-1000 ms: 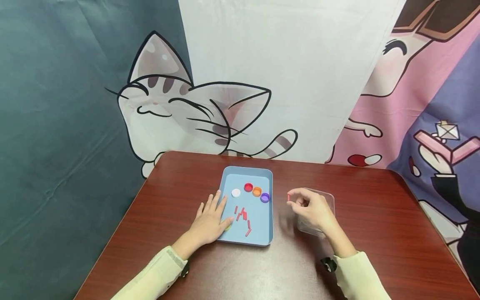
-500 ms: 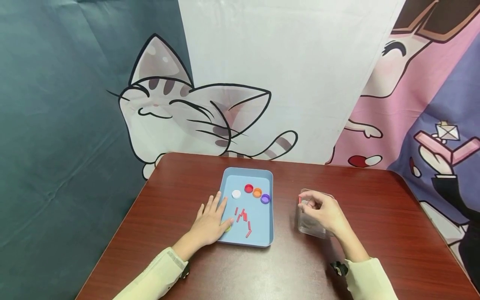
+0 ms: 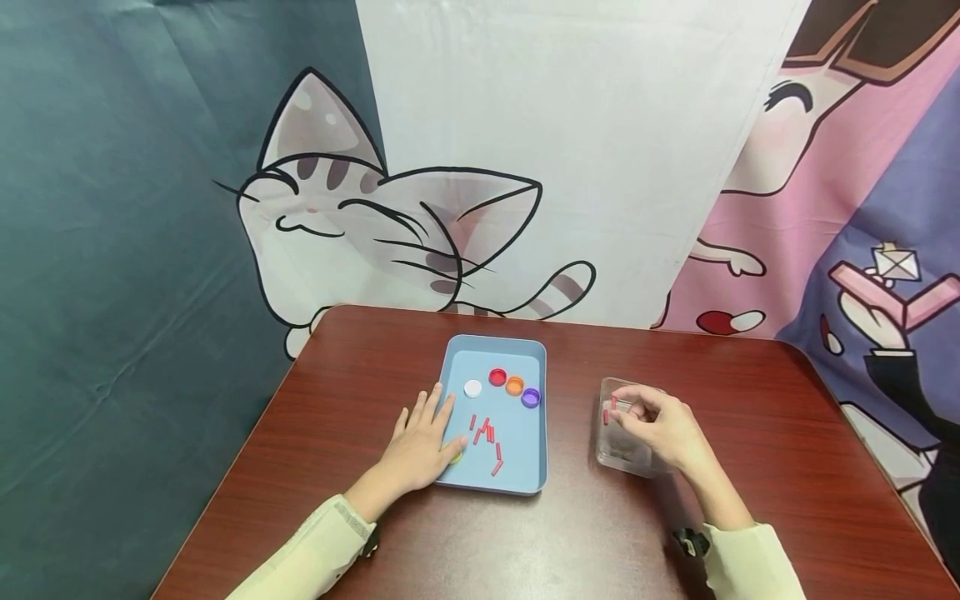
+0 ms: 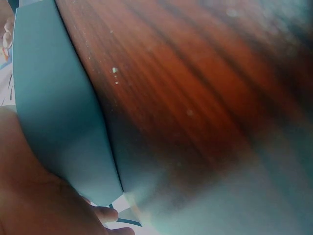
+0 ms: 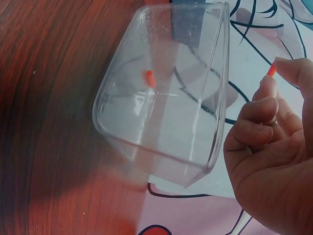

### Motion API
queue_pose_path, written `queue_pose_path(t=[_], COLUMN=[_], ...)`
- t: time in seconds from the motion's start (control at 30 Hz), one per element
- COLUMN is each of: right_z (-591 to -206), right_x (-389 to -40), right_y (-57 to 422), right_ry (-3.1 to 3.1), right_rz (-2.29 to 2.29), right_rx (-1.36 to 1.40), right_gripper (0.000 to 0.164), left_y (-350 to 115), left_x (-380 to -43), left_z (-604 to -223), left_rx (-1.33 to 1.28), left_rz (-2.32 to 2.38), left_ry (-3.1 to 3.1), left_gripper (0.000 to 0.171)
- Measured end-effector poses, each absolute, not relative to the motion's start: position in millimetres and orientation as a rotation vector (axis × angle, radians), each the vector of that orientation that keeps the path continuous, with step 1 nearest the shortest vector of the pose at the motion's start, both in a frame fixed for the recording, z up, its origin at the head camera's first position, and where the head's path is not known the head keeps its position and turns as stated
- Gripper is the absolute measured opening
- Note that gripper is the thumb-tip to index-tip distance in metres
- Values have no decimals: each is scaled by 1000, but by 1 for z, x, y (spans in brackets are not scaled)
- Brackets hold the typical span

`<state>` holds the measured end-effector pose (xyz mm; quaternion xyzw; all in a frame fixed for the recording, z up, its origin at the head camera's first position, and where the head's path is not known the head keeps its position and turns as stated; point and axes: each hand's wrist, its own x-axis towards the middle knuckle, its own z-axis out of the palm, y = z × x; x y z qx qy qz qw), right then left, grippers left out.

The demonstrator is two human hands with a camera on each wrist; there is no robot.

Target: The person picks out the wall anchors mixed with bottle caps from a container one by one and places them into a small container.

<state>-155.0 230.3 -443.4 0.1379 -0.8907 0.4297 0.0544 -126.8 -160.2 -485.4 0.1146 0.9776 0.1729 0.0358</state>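
My right hand (image 3: 663, 425) pinches a small red stick (image 5: 272, 70) between thumb and index fingertip, above a clear plastic box (image 5: 161, 147). Another short red piece (image 5: 150, 79) shows inside that box. My left hand (image 3: 418, 442) lies with fingers spread over the left rim of a blue tray (image 3: 536, 475). A yellow-green round piece (image 3: 456, 457) is partly hidden beneath its thumb. Several red sticks (image 3: 491, 433) lie scattered in the tray's near half. In the left wrist view, part of the left hand (image 4: 34, 196) rests against the tray's outer wall.
Farther back in the tray sit small round cups: white (image 3: 472, 389), red (image 3: 497, 377), orange (image 3: 514, 385) and purple (image 3: 531, 397). Both containers stand on a brown wooden table (image 3: 360, 358). Behind its far edge hangs a printed cloth (image 3: 600, 125).
My right hand has moved right, from beside the box to over it, still pinching a red stick. A second red piece has come into sight at the box. My left hand has stayed put.
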Motion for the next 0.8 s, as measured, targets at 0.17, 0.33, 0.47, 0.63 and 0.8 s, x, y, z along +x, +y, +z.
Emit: queue_pose_path(t=[0.17, 0.33, 0.47, 0.63, 0.8], right_z=[-445, -445, -445, -448, -450], right_x=[-157, -158, -160, -164, -165], right_y=[237, 243, 246, 251, 255], right_ry=[-2713, -2712, -2715, -2723, -2733], right_rz=[1293, 1288, 1301, 1294, 1297], right_rx=[400, 391, 386, 395, 408], right_gripper=[23, 23, 24, 22, 23], left_y=[-159, -159, -160, -160, -159], left_x=[-127, -127, -127, -127, -126], left_z=[-486, -485, -485, -485, -484], left_rx=[341, 333, 331, 323, 320], left_rz=[523, 529, 516, 493, 486], left_ry=[2999, 2996, 3005, 3017, 3016], left_gripper=[77, 77, 77, 77, 77])
